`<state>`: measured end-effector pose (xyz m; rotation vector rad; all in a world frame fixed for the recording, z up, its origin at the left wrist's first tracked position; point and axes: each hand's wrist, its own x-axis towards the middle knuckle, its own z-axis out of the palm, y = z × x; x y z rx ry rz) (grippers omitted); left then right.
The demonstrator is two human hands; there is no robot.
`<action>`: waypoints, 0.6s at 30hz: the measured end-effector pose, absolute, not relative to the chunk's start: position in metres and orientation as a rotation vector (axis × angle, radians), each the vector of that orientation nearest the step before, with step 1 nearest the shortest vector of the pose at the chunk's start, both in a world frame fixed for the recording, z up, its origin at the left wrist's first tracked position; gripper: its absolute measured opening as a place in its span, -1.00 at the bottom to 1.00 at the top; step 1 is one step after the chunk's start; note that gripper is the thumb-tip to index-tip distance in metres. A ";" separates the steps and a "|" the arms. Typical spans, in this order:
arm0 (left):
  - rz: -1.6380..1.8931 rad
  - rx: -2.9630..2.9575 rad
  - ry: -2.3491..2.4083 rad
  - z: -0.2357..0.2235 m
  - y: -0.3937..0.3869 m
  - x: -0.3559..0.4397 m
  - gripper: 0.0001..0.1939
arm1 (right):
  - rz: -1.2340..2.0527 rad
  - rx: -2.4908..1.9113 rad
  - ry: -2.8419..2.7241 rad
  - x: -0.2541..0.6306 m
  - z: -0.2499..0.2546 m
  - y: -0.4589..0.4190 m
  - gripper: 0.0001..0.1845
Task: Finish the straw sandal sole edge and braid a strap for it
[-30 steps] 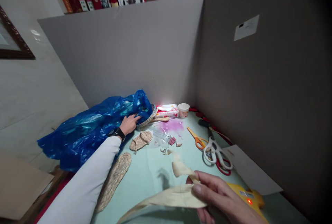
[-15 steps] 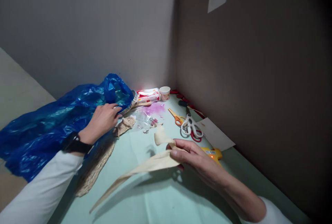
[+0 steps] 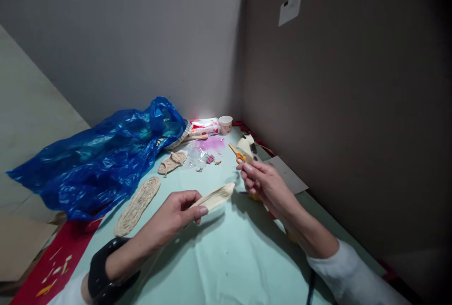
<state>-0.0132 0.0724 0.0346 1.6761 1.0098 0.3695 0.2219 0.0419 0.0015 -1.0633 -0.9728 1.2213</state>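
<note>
My left hand (image 3: 176, 213) is closed, thumb and fingers pinching a pale husk-like strip (image 3: 219, 196) whose crinkled end points to the right. To its right, my right hand (image 3: 264, 182) pinches a cream husk-like piece (image 3: 246, 143) that curls up from the fingertips, in front of the scissors. A gap shows between the two pieces. Left of my left hand lies a braided sole (image 3: 137, 206) on the pale green table cover (image 3: 226, 258). Farther back sits a small braided slipper (image 3: 172, 162). Orange-handled scissors (image 3: 236, 152) lie just beyond my right fingertips.
A blue plastic bag (image 3: 106, 154) spreads over the left side. At the back stand a pack of wipes (image 3: 205, 126) and a paper cup (image 3: 225, 125). Binder clips (image 3: 210, 158) lie mid-table. A white card (image 3: 287, 175) rests by the right wall. Scraps litter a red strip (image 3: 60, 258).
My left hand has left the blue bag, come down and right, and taken hold of the strip. My right hand has risen slightly, now holding a curled piece apart from it.
</note>
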 end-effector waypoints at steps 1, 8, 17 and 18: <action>0.395 1.613 1.032 0.032 0.070 -0.016 -0.62 | 1.214 -1.079 -0.982 0.226 0.004 0.042 -0.60; 0.580 1.154 1.117 0.012 0.052 -0.034 -0.61 | 1.244 -1.228 -1.305 0.233 0.029 0.043 -0.69; 0.753 0.962 0.994 -0.011 0.066 -0.057 -0.56 | 0.984 -1.410 -1.859 0.201 0.061 0.126 -0.59; 0.795 0.917 0.968 -0.014 0.068 -0.058 -0.58 | 0.968 -1.429 -1.889 0.195 0.063 0.143 -0.60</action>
